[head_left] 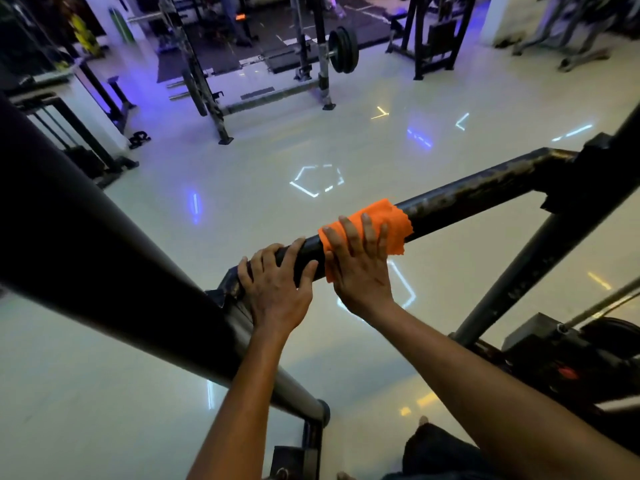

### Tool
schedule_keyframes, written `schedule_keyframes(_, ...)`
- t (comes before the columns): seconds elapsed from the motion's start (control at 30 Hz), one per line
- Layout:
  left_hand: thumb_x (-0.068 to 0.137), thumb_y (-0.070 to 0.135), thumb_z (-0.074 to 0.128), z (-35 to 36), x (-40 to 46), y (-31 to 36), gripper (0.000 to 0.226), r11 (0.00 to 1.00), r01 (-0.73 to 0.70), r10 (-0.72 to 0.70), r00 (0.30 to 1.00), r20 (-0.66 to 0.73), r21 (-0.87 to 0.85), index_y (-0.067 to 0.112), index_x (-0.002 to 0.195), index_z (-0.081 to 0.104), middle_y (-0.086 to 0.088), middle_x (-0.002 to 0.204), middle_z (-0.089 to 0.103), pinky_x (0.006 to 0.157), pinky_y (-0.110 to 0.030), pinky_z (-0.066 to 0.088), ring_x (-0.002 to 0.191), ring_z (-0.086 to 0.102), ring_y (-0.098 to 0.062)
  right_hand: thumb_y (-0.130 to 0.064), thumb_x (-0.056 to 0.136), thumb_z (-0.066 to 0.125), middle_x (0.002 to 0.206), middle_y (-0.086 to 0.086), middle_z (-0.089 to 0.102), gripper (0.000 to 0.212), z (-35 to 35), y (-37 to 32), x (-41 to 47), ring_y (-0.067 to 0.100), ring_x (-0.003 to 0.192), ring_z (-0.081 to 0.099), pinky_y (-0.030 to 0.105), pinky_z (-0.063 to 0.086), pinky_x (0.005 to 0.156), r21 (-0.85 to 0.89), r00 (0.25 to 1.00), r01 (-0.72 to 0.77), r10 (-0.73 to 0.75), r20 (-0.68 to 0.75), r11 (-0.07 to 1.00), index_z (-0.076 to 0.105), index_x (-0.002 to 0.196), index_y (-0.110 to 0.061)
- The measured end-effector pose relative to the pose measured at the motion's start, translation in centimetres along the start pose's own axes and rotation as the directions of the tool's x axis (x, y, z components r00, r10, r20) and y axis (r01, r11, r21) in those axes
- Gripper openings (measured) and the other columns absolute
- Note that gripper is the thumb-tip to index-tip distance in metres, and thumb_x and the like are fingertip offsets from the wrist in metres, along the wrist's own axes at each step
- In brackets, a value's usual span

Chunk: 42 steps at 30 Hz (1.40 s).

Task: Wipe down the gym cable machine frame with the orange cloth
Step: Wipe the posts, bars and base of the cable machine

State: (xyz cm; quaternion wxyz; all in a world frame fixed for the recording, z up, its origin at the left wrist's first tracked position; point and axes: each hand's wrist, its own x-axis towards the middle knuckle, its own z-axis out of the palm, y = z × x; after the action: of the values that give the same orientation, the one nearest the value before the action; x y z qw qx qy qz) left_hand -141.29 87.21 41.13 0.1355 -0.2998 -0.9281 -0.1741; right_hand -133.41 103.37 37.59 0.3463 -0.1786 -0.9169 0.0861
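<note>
Two bare forearms reach up from the six o'clock edge toward a dark crossbar [478,190] of the cable machine frame, which runs from the middle of the view up toward two o'clock. Left hand [275,287] grips this crossbar just where it meets a thick black tube [104,258]; its fingers [294,249] curl over the top and the thumb hooks round the near side. Right hand [360,268] lies just beside it, at its three o'clock, pressing the orange cloth [381,220] against the bar with fingers spread and fairly straight over the fabric. That cloth is wrapped over the top of the crossbar, with a ragged edge hanging toward four o'clock and a strip showing under the palm. Past the cloth the bar's paint looks worn and mottled.

From the nine o'clock edge the thick black tube slants down to a grey end cap near six o'clock. A pale glossy floor [242,188] mirrors angular ceiling lights. At twelve o'clock stands a squat rack [311,77] carrying a barbell with black plates [343,49]. At four o'clock sits dark machine hardware with a small red part [568,372].
</note>
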Motion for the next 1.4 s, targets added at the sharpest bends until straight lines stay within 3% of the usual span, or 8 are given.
schedule_keyframes(0.17, 0.107, 0.057, 0.051, 0.0, -0.1, 0.2, 0.049, 1.000, -0.005, 0.005, 1.000, -0.012, -0.009, 0.038, 0.152, 0.052, -0.002, 0.145, 0.056, 0.129, -0.062, 0.010, 0.143, 0.043, -0.029, -0.045, 0.112, 0.052, 0.162, 0.010, 0.049, 0.050, -1.5, 5.4, 0.9, 0.043, 0.156, 0.037, 0.069, 0.020, 0.127, -0.079, 0.983, 0.186, -0.186, 0.000, 0.979, 0.054, 0.159, -0.028)
schedule_keyframes(0.3, 0.107, 0.052, 0.054, 0.0, 0.3, 1.4, 0.050, 0.995, -0.055, 0.056, 0.998, 0.015, -0.080, 0.027, 0.149, 0.047, 0.001, 0.155, 0.052, 0.132, -0.062, -0.003, 0.156, 0.036, -0.026, -0.044, 0.112, 0.047, 0.165, 0.012, 0.043, 0.050, -2.7, 7.6, 1.2, 0.046, 0.159, 0.028, 0.071, 0.012, 0.128, -0.077, 0.999, 0.049, -0.050, -0.014, 0.996, 0.051, 0.159, -0.027)
schedule_keyframes(0.4, 0.106, 0.048, 0.053, -0.1, 0.9, 3.0, 0.045, 0.990, -0.059, 0.065, 0.997, 0.046, -0.129, 0.027, 0.145, 0.045, 0.002, 0.146, 0.056, 0.131, -0.065, 0.004, 0.146, 0.046, -0.024, -0.041, 0.113, 0.043, 0.173, 0.014, 0.031, 0.053, -1.0, 3.3, 0.4, 0.048, 0.164, 0.013, 0.074, 0.007, 0.127, -0.010, 0.999, -0.038, 0.038, -0.002, 0.999, 0.046, 0.163, -0.025)
schedule_keyframes(0.6, 0.109, 0.051, 0.047, 0.4, 0.8, 3.8, 0.050, 0.995, -0.085, 0.088, 0.993, 0.080, -0.046, 0.038, 0.157, 0.039, 0.004, 0.153, 0.047, 0.128, -0.068, 0.007, 0.148, 0.041, -0.023, -0.043, 0.111, 0.045, 0.167, 0.009, 0.044, 0.053, -2.4, 9.1, 1.0, 0.044, 0.159, 0.031, 0.071, 0.015, 0.127, -0.059, 0.982, 0.190, -0.189, 0.027, 0.980, 0.049, 0.163, -0.031)
schedule_keyframes(0.83, 0.110, 0.051, 0.046, 1.0, 1.1, 6.9, 0.048, 0.999, 0.024, -0.021, 0.998, 0.065, -0.038, 0.036, 0.156, 0.043, 0.001, 0.150, 0.048, 0.130, -0.067, -0.002, 0.148, 0.041, -0.024, -0.038, 0.114, 0.046, 0.169, 0.008, 0.038, 0.046, -2.8, 10.3, 1.6, 0.045, 0.164, 0.016, 0.074, 0.006, 0.127, 0.025, 0.999, -0.047, 0.047, -0.015, 0.999, 0.051, 0.159, -0.030)
schedule_keyframes(1.0, 0.109, 0.037, 0.050, 1.7, 2.1, 10.4, 0.042, 0.996, 0.015, -0.010, 0.998, 0.061, -0.087, 0.034, 0.150, 0.048, 0.007, 0.150, 0.050, 0.129, -0.069, -0.001, 0.149, 0.041, -0.019, -0.040, 0.110, 0.049, 0.166, 0.009, 0.043, 0.053, -3.7, 14.0, 2.4, 0.044, 0.160, 0.028, 0.071, 0.007, 0.129, 0.044, 0.972, 0.226, -0.228, 0.053, 0.973, 0.048, 0.162, -0.032)
schedule_keyframes(1.23, 0.104, 0.043, 0.054, 3.7, 2.1, 13.6, 0.050, 0.998, 0.068, -0.068, 0.998, -0.015, -0.008, 0.035, 0.153, 0.049, 0.006, 0.151, 0.051, 0.129, -0.067, 0.005, 0.147, 0.043, -0.026, -0.042, 0.114, 0.050, 0.167, 0.010, 0.043, 0.048, -4.0, 16.9, 2.5, 0.047, 0.161, 0.025, 0.075, 0.007, 0.127, 0.073, 0.997, 0.075, -0.075, -0.007, 0.995, 0.052, 0.160, -0.031)
schedule_keyframes(1.4, 0.100, 0.042, 0.052, 4.3, 2.3, 14.3, 0.051, 0.994, 0.111, -0.110, 0.993, -0.034, 0.020, 0.033, 0.151, 0.052, 0.004, 0.150, 0.053, 0.128, -0.068, 0.009, 0.146, 0.043, -0.027, -0.044, 0.113, 0.049, 0.165, 0.009, 0.047, 0.050, -2.6, 16.0, 3.0, 0.044, 0.157, 0.033, 0.070, 0.012, 0.129, 0.112, 0.970, 0.240, -0.244, 0.019, 0.964, 0.050, 0.162, -0.034)
